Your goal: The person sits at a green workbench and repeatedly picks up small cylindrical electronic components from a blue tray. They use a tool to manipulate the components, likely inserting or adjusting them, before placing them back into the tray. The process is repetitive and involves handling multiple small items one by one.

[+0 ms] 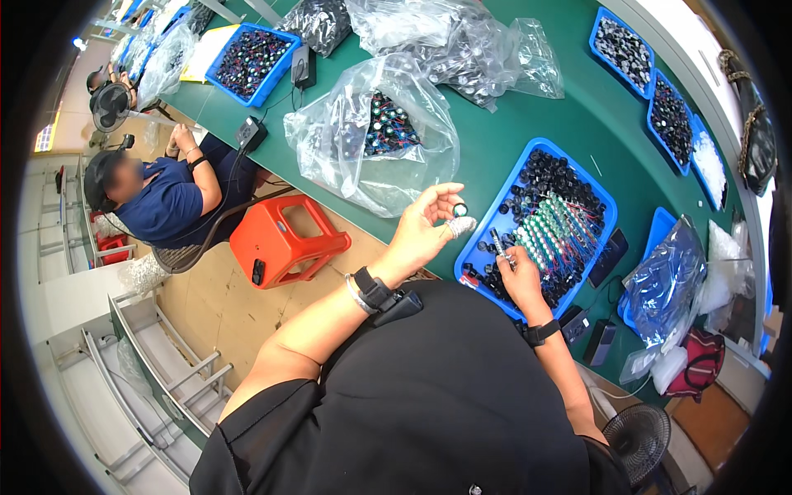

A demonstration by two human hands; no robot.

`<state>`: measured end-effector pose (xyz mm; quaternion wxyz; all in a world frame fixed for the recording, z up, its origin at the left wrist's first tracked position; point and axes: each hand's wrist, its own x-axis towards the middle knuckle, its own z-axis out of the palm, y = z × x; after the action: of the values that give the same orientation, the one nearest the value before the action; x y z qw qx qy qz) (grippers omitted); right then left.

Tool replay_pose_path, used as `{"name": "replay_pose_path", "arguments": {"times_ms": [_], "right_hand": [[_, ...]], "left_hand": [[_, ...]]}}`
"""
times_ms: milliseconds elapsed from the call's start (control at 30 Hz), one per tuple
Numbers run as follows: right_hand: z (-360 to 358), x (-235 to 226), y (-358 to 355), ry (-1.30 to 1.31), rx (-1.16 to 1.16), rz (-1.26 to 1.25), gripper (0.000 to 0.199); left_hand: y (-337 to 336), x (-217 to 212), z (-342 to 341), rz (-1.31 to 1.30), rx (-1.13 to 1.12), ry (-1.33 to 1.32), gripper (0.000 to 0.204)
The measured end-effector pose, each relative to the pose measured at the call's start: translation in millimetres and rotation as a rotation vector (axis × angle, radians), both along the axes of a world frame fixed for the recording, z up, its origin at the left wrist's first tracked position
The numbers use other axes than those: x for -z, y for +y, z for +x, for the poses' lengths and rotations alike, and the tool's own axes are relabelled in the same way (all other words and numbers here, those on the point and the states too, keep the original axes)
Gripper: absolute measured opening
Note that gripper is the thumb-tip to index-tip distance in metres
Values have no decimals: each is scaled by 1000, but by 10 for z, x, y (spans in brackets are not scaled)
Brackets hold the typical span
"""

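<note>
The left hand (421, 231) is raised above the near edge of the green counter (503, 124), its grip pinched narrow on a small round black cap (459, 210) held between thumb and fingertips. Just beside that grip, lower and to its right, the right hand (520, 276) rests in a blue tray (528, 169), its grip closed on a thin dark pin-like part (499, 245); I cannot tell exactly what kind of part it is. The tray under that hand is filled with black caps and a bunch of green-and-white pieces with red wires. Beyond the left grip lies a clear plastic bag (371, 136) of small components, with more bags and blue trays farther along the counter. Well to the left of both hands an orange stool (285, 239) stands on the pale floor, and past it a seated person in a blue shirt (169, 202) works at the same counter. A small fan (639, 433) stands near the right elbow.
</note>
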<state>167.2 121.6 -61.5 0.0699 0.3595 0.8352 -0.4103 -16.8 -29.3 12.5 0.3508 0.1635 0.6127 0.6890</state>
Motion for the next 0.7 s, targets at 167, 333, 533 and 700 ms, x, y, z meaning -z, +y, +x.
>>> {"name": "replay_pose_path", "arguments": {"times_ms": [167, 333, 533, 700], "right_hand": [[0, 40, -2, -54, -42, 46, 27], [35, 35, -23, 103, 9, 84, 25], [146, 66, 9, 247, 74, 90, 20], [164, -222, 21, 218, 185, -125, 20]], "left_hand": [[-37, 176, -402, -129, -235, 182, 37], [-128, 475, -1114, -563, -558, 895, 58], [535, 327, -334, -267, 202, 1171, 31], [1024, 894, 164, -432, 437, 1112, 31]]}}
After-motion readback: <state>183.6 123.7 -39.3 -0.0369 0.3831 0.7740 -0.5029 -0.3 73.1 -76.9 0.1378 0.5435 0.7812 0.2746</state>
